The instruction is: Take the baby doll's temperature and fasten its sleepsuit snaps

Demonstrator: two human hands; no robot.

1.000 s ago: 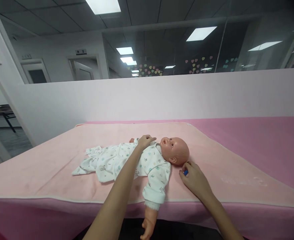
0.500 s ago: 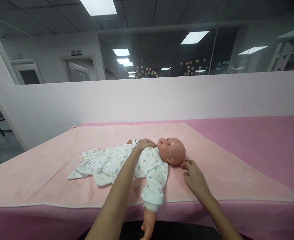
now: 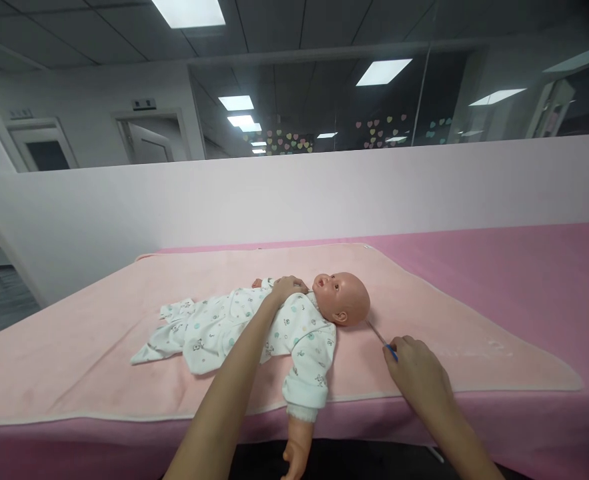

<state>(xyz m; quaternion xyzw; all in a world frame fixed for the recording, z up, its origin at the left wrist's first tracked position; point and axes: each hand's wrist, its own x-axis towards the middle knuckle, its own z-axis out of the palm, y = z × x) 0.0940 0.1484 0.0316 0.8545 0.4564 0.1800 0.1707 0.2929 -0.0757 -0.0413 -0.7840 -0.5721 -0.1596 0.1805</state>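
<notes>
A baby doll (image 3: 343, 297) in a white printed sleepsuit (image 3: 219, 325) lies on its back, head to the right, face up. My left hand (image 3: 290, 288) rests on its upper chest below the chin, fingers laid over the cloth and holding nothing that I can see. My right hand (image 3: 419, 370) is closed on the end of a thin rod with a blue end (image 3: 381, 340). The rod's tip points at the back of the doll's head, close to it; whether it touches, I cannot tell. One doll arm (image 3: 298, 448) hangs over the front edge.
A peach blanket (image 3: 99, 360) lies under the doll on a pink-covered table (image 3: 534, 287). Behind the table is a low white wall (image 3: 324, 200) with glass above it. A doorway opening is at the far left.
My right hand has moved away from the doll's head, to the right and toward me. The thin rod now shows between hand and head. My left hand stays on the chest.
</notes>
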